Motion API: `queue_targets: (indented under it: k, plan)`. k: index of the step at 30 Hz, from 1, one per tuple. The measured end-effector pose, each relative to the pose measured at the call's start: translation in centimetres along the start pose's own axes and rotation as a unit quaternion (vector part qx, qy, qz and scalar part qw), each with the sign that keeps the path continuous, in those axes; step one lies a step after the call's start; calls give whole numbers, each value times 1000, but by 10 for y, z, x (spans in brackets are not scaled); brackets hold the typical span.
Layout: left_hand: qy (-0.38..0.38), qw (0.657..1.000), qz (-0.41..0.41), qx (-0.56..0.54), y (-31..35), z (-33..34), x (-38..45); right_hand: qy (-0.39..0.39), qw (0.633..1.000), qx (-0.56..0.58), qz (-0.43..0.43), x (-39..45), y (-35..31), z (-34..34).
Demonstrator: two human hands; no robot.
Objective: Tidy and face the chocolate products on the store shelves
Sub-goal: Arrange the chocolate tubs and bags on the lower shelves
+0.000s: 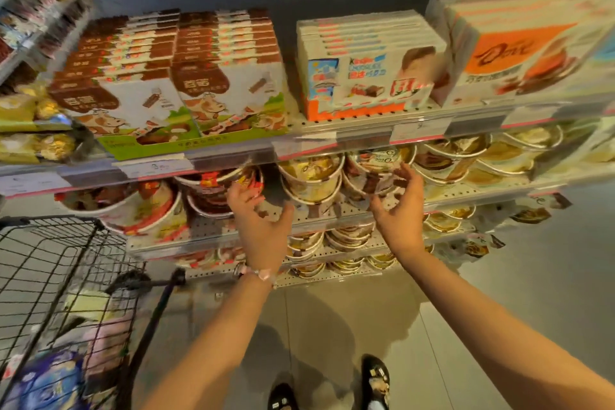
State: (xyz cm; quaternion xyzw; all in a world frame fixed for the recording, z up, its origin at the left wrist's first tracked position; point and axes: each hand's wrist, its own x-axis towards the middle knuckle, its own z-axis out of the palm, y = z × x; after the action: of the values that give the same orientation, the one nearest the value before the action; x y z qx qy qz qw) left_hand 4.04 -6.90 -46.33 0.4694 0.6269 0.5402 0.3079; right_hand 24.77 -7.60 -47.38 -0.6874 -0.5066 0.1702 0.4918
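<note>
A wire shopping cart (66, 276) stands at the far left with a few packets in it. Above it, on the top shelf, the brown-and-white cow boxes (173, 76) sit in two neat, forward-facing rows, then the white-and-orange bar boxes (362, 73), then the orange-labelled boxes (525, 50) at the right; that shelf looks faced already, I'd say.

The work is one shelf down, among the round chocolate tubs (312, 180). The left hand (259, 213) reaches in with fingers loosely spread, just beside a red-labelled tub (213, 190); it grips nothing that I can see. The right hand (399, 203) is also open, its fingers slightly curled near a brown-and-gold tub (379, 170), though blur hides whether they touch it.

The tubs here lean at mixed angles, so this row seems unfinished, and the lower shelves (336, 243) of tubs and bags look untouched.
</note>
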Motion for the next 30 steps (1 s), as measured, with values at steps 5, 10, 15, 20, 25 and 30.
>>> queue_targets:
  k: [5, 10, 15, 20, 25, 30]
  plan:
    - [-13, 999, -19, 29, 0, 51, -9, 16, 1000, -1, 22, 23, 27, -5]
    - [-1, 998, -25, 54, -16, 93, 1, -22, 998, 39, 47, 36, 48, 10]
    - [40, 996, -45, 61, -32, 110, 10, -4, 994, 84, 76, 43, 53, 28]
    - [47, 993, -64, 85, -41, 117, 19, 33, 996, 64, 50, 44, 57, 40]
    - [43, 991, -57, 116, -49, 112, 32, 51, 996, 44, 53, 44, 63, 48]
    - [2, 989, -37, 142, -59, 98, 40, 34, 999, 26, 24, 46, 74, 43]
